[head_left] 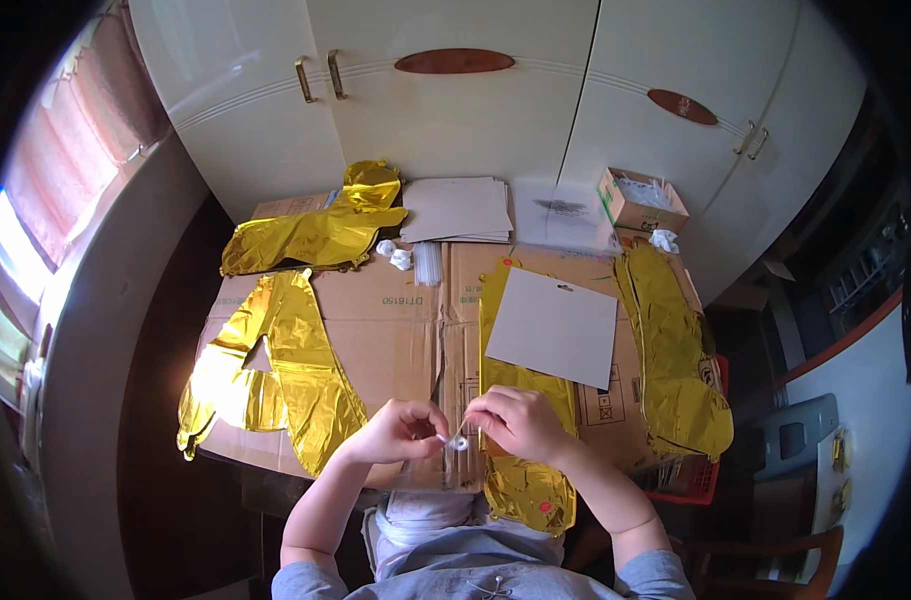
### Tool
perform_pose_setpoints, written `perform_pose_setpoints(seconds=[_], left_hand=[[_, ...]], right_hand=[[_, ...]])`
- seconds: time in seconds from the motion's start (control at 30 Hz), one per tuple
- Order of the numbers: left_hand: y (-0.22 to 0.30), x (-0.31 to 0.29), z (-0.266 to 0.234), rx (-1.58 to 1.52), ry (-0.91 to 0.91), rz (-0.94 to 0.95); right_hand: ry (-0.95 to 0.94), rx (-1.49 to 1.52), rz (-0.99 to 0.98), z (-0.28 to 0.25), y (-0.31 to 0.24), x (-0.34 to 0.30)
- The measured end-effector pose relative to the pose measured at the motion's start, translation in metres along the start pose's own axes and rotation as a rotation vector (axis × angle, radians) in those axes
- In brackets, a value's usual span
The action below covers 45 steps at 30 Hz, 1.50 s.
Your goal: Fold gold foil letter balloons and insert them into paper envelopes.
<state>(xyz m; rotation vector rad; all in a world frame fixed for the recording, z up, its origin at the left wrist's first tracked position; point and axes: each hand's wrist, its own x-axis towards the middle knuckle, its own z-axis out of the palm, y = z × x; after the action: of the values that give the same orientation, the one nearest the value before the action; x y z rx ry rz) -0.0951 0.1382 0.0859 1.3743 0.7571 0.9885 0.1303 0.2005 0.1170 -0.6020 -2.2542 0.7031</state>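
Note:
My left hand (404, 432) and my right hand (521, 422) meet close together above the near edge of the cardboard, both closed in a pinch. Between their fingertips is a small whitish, ring-like piece (460, 443), too small to make out fully. The left fingertips pinch one side of it, while the right fingers hold a thin pale strip running down to it. Beneath my right hand lies a flat gold foil balloon (528, 490), partly covered by a grey-white card (554, 325) with a hanging slot. An A-shaped gold foil balloon (311, 385) lies left of my left hand.
Another gold foil balloon (316, 232) lies far left, and one (666, 350) on the right. Behind are stacked cards (456, 208), a clear plastic sheet (566, 215), thin clear straws (429, 265), crumpled white bits (401, 260) and a small box (656, 215). A red basket (696, 485) stands below right.

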Motion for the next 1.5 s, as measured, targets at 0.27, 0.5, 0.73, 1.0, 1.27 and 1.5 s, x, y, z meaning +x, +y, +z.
perform_pose_setpoints(seconds=[0.27,0.5,0.73,1.0,1.27,1.5], left_hand=[[-0.004,-0.003,0.005,-0.021,0.207,-0.045],[0.005,-0.002,0.01,-0.175,0.106,0.04],[0.002,0.001,0.017,0.411,0.4,0.001],[0.011,-0.003,0.008,-0.084,0.128,-0.04],[-0.007,0.002,0.014,0.153,0.421,0.04],[0.007,-0.004,0.005,0.026,0.177,-0.14]], right_hand=[[-0.013,-0.041,-0.207,0.008,-0.022,-0.008],[0.021,0.171,0.043,0.021,0.001,0.002],[0.052,-0.079,-0.118,0.027,-0.017,-0.007],[-0.018,0.138,0.091,0.018,0.004,0.006],[0.061,0.194,0.127,0.039,-0.006,-0.007],[0.041,0.047,-0.015,0.016,0.002,0.008]])
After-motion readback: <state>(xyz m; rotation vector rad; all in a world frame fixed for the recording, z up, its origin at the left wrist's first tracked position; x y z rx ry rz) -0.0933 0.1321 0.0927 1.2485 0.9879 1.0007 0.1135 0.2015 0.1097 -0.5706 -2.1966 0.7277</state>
